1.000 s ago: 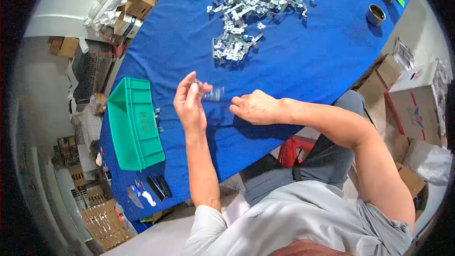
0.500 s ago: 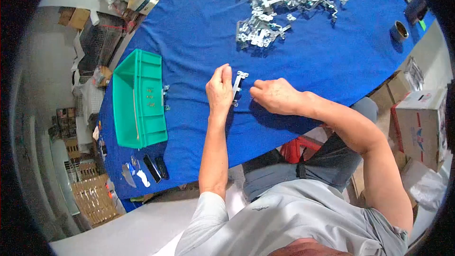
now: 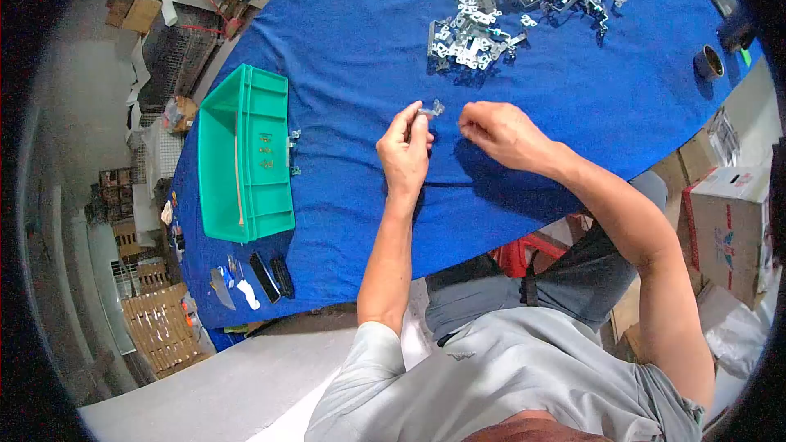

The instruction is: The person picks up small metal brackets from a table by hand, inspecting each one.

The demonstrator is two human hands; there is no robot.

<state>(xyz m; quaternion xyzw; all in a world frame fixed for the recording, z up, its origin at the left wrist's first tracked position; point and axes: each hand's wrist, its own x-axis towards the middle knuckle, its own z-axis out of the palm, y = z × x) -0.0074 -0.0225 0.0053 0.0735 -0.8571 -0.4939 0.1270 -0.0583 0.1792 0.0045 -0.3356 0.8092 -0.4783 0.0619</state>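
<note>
- One blue-covered table (image 3: 352, 57), running under the green bin (image 3: 268, 196) and well out to its right
- Heap of metal brackets (image 3: 479, 51), beyond the bin and to its right; no clear change noted against the earlier views
- Right hand (image 3: 508, 133), farther right of the bin than the left, apart from it; fingers bunched narrow, contents, if any, cannot be told
- Left hand (image 3: 405, 151), right of the bin, between it and the right hand; thumb and fingers pinched on one metal piece
- Metal piece (image 3: 436, 108), right of the bin, tip projecting past the left fingertips; half a second ago its long side showed, now chiefly its end. Judged: piece turned within the grip, its handling unfinished, as it is not set down
</note>
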